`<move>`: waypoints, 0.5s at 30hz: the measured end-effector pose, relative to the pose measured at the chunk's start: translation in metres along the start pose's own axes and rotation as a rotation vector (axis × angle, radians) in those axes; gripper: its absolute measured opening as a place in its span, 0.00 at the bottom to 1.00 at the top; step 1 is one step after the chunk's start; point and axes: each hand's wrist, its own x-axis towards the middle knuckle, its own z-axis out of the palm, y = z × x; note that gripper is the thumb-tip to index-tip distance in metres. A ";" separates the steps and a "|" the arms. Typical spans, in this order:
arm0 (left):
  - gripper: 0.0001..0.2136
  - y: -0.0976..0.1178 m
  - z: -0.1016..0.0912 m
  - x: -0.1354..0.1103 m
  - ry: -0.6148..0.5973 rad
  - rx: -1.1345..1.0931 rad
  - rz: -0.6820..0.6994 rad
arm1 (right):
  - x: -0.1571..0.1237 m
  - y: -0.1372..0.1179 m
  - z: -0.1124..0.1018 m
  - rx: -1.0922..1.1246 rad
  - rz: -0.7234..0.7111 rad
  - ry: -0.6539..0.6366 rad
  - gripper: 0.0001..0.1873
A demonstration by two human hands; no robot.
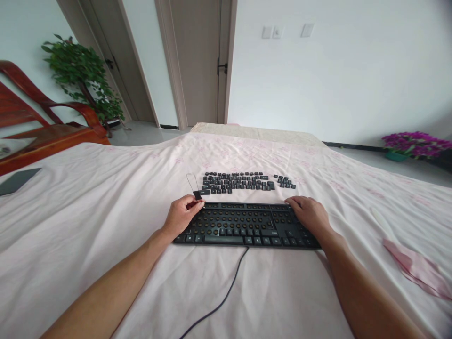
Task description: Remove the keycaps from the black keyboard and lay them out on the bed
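Nearest the camera, a bare left forearm (109, 287) is stretched in from the lower left. By the left hand (181, 214), a corner of the keyboard (243, 226) is gripped between bent, narrowly set fingers, apparently to keep it from sliding on the soft, wrinkled sheet (141, 188). At those fingertips a wire puller (197, 194) is seen, its loop pointed away; whether it is pinched or merely touched cannot be told. The keyboard is laid flat and squarely between both hands, with its cable (221, 303) run toward the camera. Its space bar (223, 239) and lower keys are in place, while bare sockets are exposed above. Just beyond, loose keycaps (235, 182) are set out in rows echoing the keyboard, presumably so that each position can be matched. By the right hand (310, 212), the far right edge is held under curled fingers, probably for balance. Farther right, a pink cloth (416, 268) is left well apart.
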 end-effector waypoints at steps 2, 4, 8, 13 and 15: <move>0.12 0.000 0.000 0.000 0.000 0.000 0.001 | 0.000 -0.001 -0.001 0.001 0.000 -0.006 0.21; 0.13 0.001 0.000 0.000 -0.003 0.003 0.000 | 0.000 -0.001 -0.001 0.002 0.000 -0.011 0.21; 0.13 0.002 0.000 0.001 -0.003 0.013 0.012 | 0.000 -0.002 -0.001 0.006 0.002 -0.007 0.20; 0.13 0.001 0.000 0.000 -0.002 0.019 0.015 | 0.000 -0.002 -0.001 0.004 0.006 -0.014 0.21; 0.13 0.001 0.000 0.000 -0.002 0.025 0.013 | 0.000 -0.002 -0.002 0.005 0.004 -0.017 0.21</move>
